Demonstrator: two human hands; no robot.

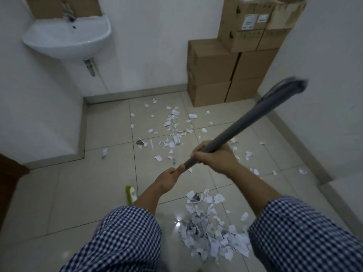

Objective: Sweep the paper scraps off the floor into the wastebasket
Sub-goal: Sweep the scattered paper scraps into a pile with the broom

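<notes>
Broom head (130, 195), green, low at left; left hand (169, 178) above it, fingers clenched round handle (245, 122). Scraps (172, 132) scattered mid-floor, pile (212, 232) nearer the person; right hand (216, 157) grasping handle higher up; wastebasket not in view. Risk: a hard stroke could scatter the pile again, or the raised handle end could knock boxes (231, 75).
</notes>
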